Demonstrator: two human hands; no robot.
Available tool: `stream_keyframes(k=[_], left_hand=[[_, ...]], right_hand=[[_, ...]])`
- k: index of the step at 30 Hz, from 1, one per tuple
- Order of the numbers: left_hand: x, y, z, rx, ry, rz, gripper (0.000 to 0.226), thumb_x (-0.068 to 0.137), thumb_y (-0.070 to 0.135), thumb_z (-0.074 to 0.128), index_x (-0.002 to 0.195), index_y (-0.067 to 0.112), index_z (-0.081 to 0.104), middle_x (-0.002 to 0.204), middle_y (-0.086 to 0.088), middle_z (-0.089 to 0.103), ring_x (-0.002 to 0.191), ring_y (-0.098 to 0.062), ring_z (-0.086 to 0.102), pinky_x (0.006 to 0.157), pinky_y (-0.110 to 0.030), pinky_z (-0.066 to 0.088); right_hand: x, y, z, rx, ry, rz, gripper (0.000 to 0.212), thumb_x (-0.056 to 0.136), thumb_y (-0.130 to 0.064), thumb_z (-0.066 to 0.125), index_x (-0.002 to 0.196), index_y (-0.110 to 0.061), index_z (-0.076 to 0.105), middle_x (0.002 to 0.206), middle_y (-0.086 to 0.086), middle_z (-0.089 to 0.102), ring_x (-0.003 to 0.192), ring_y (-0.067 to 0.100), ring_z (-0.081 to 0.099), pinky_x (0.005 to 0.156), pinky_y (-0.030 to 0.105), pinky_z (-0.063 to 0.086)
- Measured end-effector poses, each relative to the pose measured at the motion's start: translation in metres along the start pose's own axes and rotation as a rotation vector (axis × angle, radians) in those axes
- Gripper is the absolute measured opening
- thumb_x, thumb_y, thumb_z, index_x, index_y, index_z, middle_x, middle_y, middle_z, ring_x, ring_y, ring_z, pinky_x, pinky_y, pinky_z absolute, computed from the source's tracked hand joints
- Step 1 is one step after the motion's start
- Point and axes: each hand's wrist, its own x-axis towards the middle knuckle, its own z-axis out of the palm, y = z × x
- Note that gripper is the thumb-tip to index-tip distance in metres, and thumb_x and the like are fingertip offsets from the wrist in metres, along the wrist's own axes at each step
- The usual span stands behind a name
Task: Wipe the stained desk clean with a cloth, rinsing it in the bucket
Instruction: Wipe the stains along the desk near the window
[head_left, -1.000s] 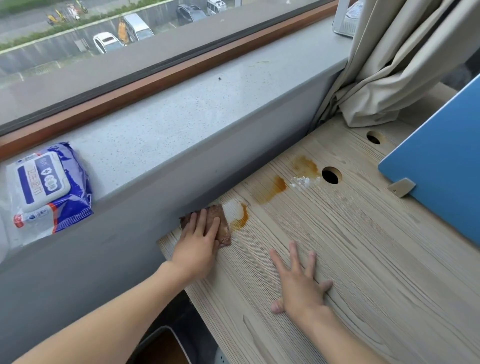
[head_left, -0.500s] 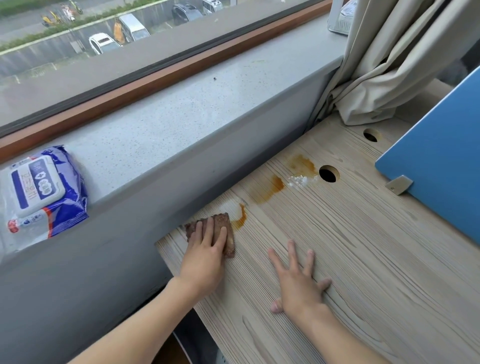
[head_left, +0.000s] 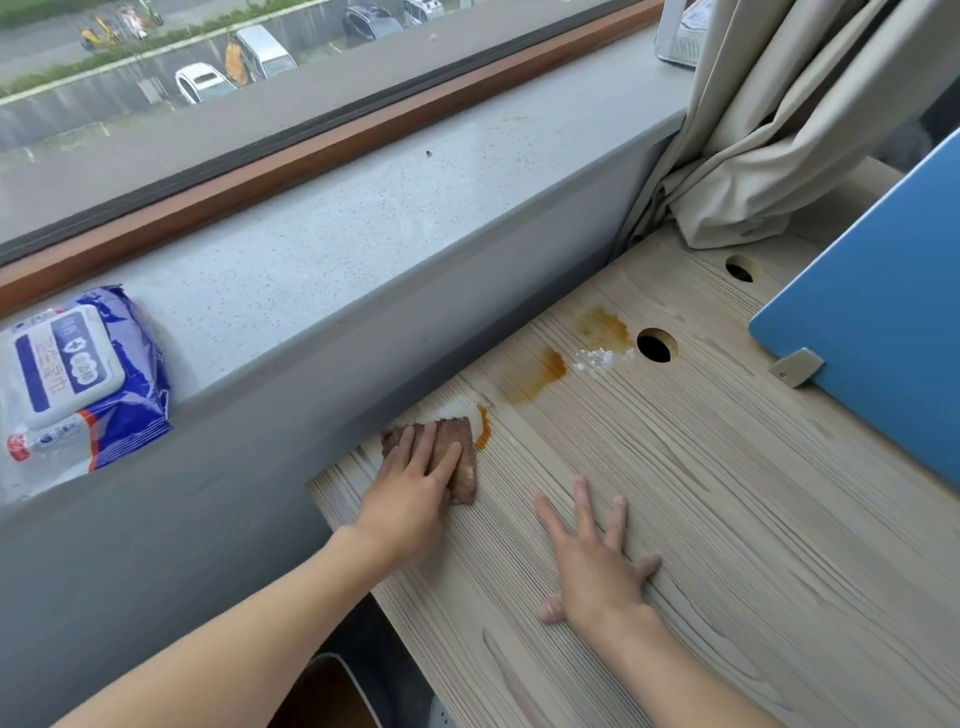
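— Well, from the head view, where is the cloth (head_left: 467, 467) just now?

— It's flat on the pale wooden desk (head_left: 727, 519), near the far left corner, close under the grey windowsill (head_left: 363, 244). It is brown and folded small. The left hand (head_left: 410, 499) lies on top of it, fingers straight and together, pressing it down.

— And the other hand?

— The right hand (head_left: 597, 566) rests palm down on bare wood just beside it, with the fingers spread wide and holding nothing.

— What about the mess?

— A thin orange crescent (head_left: 484, 428) sits right at the cloth's far edge. Further along there's a bigger brown smear (head_left: 540, 374), then white crumbs (head_left: 597, 358), and a fainter patch (head_left: 602, 325) next to a round cable hole (head_left: 655, 345).

— And the room?

— A blue divider panel (head_left: 883, 322) stands on the desk at the right, and a beige curtain (head_left: 779, 130) bunches in the corner. A pack of wet wipes (head_left: 83, 379) lies on the sill, and parked cars (head_left: 202, 83) show through the window. Something dark and rounded (head_left: 332, 670) sits under the desk edge, but I can't tell what it is.
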Motion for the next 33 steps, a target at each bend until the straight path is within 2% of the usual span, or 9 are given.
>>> stream_keyframes(k=[3,7,11,13,15,17,23,28,33], left_hand=[[0.026,0.005,-0.008,-0.038,0.024,-0.102,0.071,0.100,0.020,0.042,0.160,0.018,0.004,0.165,-0.017,-0.012,0.152,-0.040,-0.008,0.125,-0.046,0.003],[0.015,0.008,-0.004,0.019,-0.045,-0.053,0.073,0.100,0.020,0.042,0.160,0.018,-0.001,0.164,-0.018,-0.017,0.151,-0.042,-0.011,0.125,-0.047,0.003],[0.033,0.003,-0.011,-0.050,-0.028,-0.094,0.070,0.102,0.019,0.040,0.160,0.019,0.001,0.165,-0.016,-0.015,0.151,-0.040,-0.010,0.124,-0.046,0.002],[0.036,0.010,-0.014,-0.080,-0.025,-0.116,0.070,0.100,0.017,0.039,0.160,0.019,0.001,0.165,-0.016,-0.016,0.151,-0.040,-0.010,0.124,-0.046,0.002],[0.022,0.013,-0.008,-0.045,-0.026,-0.067,0.071,0.101,0.019,0.041,0.160,0.018,0.000,0.164,-0.018,-0.017,0.151,-0.041,-0.011,0.124,-0.046,0.002],[0.009,0.011,0.001,0.012,-0.034,-0.013,0.074,0.103,0.020,0.045,0.160,0.018,-0.002,0.163,-0.017,-0.019,0.151,-0.041,-0.013,0.123,-0.046,0.001],[0.047,0.014,-0.017,-0.053,-0.035,-0.121,0.071,0.099,0.014,0.037,0.159,0.015,0.000,0.163,-0.019,-0.018,0.150,-0.043,-0.011,0.124,-0.048,0.001],[0.008,0.019,-0.008,0.042,-0.045,0.072,0.080,0.097,0.009,0.043,0.159,0.019,-0.007,0.163,-0.014,-0.023,0.150,-0.039,-0.019,0.122,-0.044,-0.004],[0.029,0.022,-0.015,-0.037,-0.043,0.001,0.074,0.099,0.008,0.037,0.160,0.021,-0.001,0.164,-0.013,-0.020,0.151,-0.037,-0.017,0.122,-0.042,-0.005]], right_hand=[[0.001,0.000,0.000,0.012,0.011,-0.001,0.128,0.076,-0.042,0.083,0.150,-0.052,-0.021,0.154,0.002,-0.045,0.145,0.047,-0.028,0.104,0.083,0.018],[0.001,-0.001,-0.001,-0.006,-0.016,-0.013,0.126,0.077,-0.042,0.083,0.151,-0.051,-0.018,0.155,0.002,-0.043,0.145,0.048,-0.026,0.104,0.082,0.020],[0.011,0.000,-0.028,0.000,0.029,-0.038,0.104,0.077,-0.044,0.083,0.151,-0.046,0.009,0.164,0.006,-0.019,0.147,0.053,-0.011,0.106,0.077,0.026],[0.022,0.006,-0.044,0.039,0.047,0.001,0.110,0.077,-0.044,0.083,0.152,-0.047,0.003,0.163,0.005,-0.023,0.147,0.052,-0.015,0.106,0.080,0.022],[0.029,0.010,-0.048,0.085,0.015,0.040,0.118,0.078,-0.044,0.082,0.153,-0.051,-0.009,0.160,0.002,-0.034,0.146,0.051,-0.020,0.103,0.082,0.023],[0.035,0.012,-0.044,0.091,0.014,0.052,0.120,0.078,-0.045,0.081,0.151,-0.053,-0.013,0.158,0.002,-0.037,0.146,0.051,-0.021,0.101,0.082,0.025],[0.036,0.012,-0.041,0.079,0.012,0.049,0.119,0.080,-0.042,0.080,0.151,-0.052,-0.015,0.158,0.004,-0.039,0.144,0.052,-0.023,0.101,0.083,0.023],[0.038,0.011,-0.042,0.085,0.010,0.053,0.121,0.080,-0.041,0.081,0.151,-0.053,-0.016,0.157,0.005,-0.040,0.144,0.052,-0.024,0.102,0.083,0.021],[0.038,0.012,-0.043,0.097,-0.004,0.055,0.121,0.080,-0.038,0.081,0.151,-0.054,-0.016,0.157,0.005,-0.041,0.144,0.051,-0.026,0.102,0.083,0.019]])
